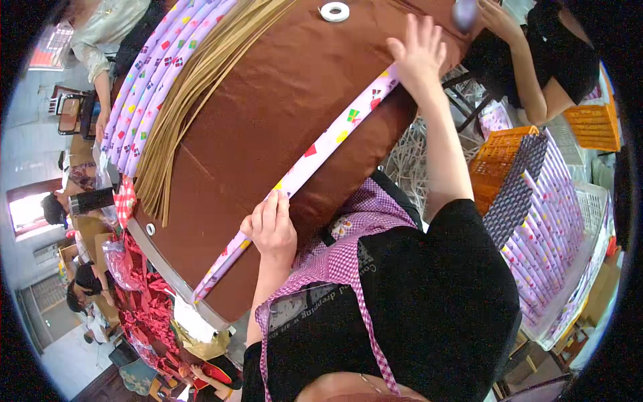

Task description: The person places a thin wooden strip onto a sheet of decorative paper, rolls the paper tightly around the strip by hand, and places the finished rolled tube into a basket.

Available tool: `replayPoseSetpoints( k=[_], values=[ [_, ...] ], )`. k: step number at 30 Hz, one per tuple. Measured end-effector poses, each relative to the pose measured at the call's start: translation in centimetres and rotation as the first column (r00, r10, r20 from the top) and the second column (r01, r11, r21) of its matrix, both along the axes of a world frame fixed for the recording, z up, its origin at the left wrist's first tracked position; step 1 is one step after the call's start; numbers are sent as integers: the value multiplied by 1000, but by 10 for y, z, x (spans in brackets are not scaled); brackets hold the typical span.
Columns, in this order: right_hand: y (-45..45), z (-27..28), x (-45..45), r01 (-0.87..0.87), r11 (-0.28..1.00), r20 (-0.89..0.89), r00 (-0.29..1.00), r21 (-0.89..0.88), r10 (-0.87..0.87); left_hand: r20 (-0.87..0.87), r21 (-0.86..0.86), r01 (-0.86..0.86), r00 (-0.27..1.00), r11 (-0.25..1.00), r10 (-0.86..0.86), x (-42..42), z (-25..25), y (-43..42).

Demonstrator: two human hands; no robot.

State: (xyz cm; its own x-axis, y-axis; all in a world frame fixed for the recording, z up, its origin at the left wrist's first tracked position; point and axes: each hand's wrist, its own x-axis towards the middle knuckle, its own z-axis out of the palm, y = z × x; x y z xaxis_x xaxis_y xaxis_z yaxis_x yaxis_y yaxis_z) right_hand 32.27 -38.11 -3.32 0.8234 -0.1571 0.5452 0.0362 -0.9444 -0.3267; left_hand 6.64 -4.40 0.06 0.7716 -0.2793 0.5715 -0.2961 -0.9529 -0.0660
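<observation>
A long, narrow roll of wrapping paper, white-lilac with printed gift boxes and hearts, lies diagonally across the brown-covered table. My left hand is closed on the lower part of the roll, fingers together over it. At the far upper end, my right hand is open with fingers spread, its palm by the roll's tip. Whether that palm presses on the paper, I cannot tell. Beyond the roll lies a bundle of thin tan strips, beside several finished-looking patterned rolls.
A white tape ring lies at the table's far edge, and a smaller ring near the left edge. On my right, more rolls fill a white crate beside an orange basket. Co-workers sit around; one person's arm is at upper right.
</observation>
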Motion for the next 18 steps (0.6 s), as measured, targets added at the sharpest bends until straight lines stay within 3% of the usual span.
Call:
replayPoseSetpoints(
  k=[1,6,9,11,13,15,18],
  values=[
    [-12,2,6,60,998,7,998,17,-60,9,-4,-1,1000,1000,1,0,-2,0],
    [-21,7,12,31,994,22,999,104,-33,-2,-16,-8,1000,1000,8,1,-2,0],
    [-9,-7,14,-41,997,47,998,62,38,-5,-12,-8,1000,1000,8,1,-1,0],
    [-12,-21,18,20,1000,74,997,-17,-19,-3,5,-1,1000,1000,1,1,0,1],
    [-8,-7,19,52,992,120,992,-117,-37,-12,-18,-9,1000,1000,9,2,0,0],
    [6,19,-1,50,996,-9,999,-80,-50,-22,-24,-18,1000,1000,18,4,3,0],
    [17,40,-6,50,994,5,999,-98,-50,-37,-48,-53,998,997,51,4,0,0]
  ],
)
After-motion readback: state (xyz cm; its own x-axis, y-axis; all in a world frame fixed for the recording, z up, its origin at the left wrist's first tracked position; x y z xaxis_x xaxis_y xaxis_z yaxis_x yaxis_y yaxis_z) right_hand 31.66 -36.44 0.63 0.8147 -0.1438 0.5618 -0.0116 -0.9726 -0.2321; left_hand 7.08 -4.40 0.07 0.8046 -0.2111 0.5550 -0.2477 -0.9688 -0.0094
